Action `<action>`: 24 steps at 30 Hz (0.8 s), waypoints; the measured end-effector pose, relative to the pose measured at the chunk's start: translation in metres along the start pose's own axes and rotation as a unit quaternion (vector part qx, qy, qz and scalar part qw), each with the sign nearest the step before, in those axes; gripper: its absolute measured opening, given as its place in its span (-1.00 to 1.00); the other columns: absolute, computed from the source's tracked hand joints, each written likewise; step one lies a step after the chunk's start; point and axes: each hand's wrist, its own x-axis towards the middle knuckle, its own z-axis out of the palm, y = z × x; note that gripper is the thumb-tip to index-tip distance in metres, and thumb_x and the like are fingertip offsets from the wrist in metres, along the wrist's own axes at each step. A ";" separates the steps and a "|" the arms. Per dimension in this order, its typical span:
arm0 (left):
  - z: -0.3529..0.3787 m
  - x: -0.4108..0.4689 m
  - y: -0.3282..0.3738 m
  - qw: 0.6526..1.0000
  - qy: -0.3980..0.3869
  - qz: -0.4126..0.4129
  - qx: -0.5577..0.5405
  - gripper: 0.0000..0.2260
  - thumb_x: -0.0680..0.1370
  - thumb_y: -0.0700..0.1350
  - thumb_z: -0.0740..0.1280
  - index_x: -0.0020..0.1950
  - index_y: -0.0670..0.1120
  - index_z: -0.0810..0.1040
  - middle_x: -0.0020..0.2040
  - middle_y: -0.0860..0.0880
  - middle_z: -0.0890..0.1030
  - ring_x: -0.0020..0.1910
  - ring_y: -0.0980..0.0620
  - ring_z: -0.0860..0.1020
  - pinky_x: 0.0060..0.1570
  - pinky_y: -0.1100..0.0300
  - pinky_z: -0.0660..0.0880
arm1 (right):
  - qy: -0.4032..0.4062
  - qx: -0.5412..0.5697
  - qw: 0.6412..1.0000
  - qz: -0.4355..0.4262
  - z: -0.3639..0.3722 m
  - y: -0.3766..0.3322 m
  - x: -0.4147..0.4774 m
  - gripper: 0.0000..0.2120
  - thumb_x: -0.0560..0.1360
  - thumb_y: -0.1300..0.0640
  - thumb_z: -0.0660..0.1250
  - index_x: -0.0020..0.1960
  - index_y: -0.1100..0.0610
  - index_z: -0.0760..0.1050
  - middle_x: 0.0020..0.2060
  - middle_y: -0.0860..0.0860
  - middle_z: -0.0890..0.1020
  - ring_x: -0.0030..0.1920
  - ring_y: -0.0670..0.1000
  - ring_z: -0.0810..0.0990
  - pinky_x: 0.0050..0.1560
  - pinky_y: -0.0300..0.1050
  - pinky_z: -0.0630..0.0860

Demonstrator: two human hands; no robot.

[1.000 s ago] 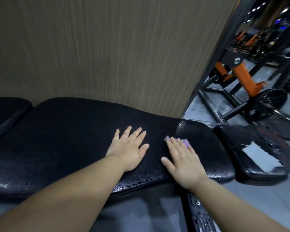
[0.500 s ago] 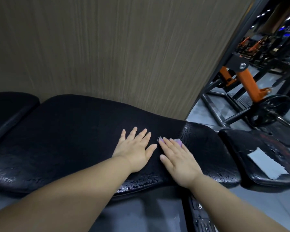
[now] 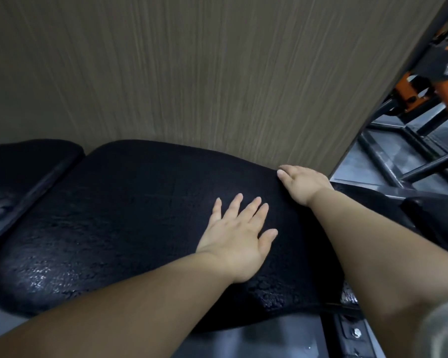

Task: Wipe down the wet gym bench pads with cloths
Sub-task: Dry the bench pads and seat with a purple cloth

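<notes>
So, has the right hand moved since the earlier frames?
Yes. The right hand has slid forward across the bench pad, from beside the left hand to the far edge by the wall panel.

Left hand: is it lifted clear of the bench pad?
No, the left hand lies flat, fingers spread, on the black bench pad.

Gym floor, padded black bench (image 3: pixel 114 215), orange-and-black weight machine frames (image 3: pixel 409 96) behind

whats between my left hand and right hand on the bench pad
Head view: just bare black bench pad. The left hand lies flat mid-pad, the right hand at its far edge by the wall; nothing lies on it between them.
</notes>
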 end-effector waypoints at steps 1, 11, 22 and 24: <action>0.000 0.000 0.000 1.000 0.000 0.000 0.000 -0.47 0.65 0.20 -0.17 0.60 0.07 -0.10 0.59 0.15 -0.13 0.55 0.01 -0.27 0.48 -0.15 -0.30 | 0.004 -0.001 1.000 0.001 0.000 0.000 0.001 -0.52 0.65 -0.15 -0.12 0.47 -0.04 0.28 0.44 -0.02 0.37 0.44 0.05 0.30 0.42 0.04 0.19; -0.006 -0.002 0.003 1.000 -0.012 -0.008 0.006 -0.49 0.66 0.14 -0.12 0.60 0.09 -0.13 0.59 0.14 -0.14 0.56 0.01 -0.24 0.49 -0.14 -0.28 | 0.026 -0.026 0.999 -0.028 0.015 -0.017 -0.109 -0.39 0.62 -0.21 -0.15 0.58 0.00 -0.18 0.57 -0.05 -0.05 0.55 -0.03 -0.12 0.50 -0.02 -0.17; -0.017 -0.032 -0.021 0.999 -0.029 -0.012 0.008 -0.49 0.66 0.19 -0.12 0.59 0.15 -0.13 0.59 0.16 -0.16 0.56 0.07 -0.23 0.50 -0.08 -0.27 | 0.068 -0.046 0.995 -0.059 0.053 -0.044 -0.235 -0.41 0.63 -0.16 -0.21 0.47 0.08 0.32 0.41 -0.03 0.43 0.43 0.01 0.28 0.36 0.03 0.11; -0.025 -0.040 -0.048 0.999 -0.031 -0.043 0.013 -0.47 0.64 0.25 -0.11 0.58 0.18 -0.14 0.58 0.18 -0.17 0.56 0.09 -0.23 0.50 -0.10 -0.28 | 0.069 -0.056 0.994 -0.064 0.051 -0.045 -0.232 -0.40 0.63 -0.17 -0.21 0.45 0.07 0.35 0.40 -0.03 0.44 0.41 0.00 0.29 0.35 0.02 0.11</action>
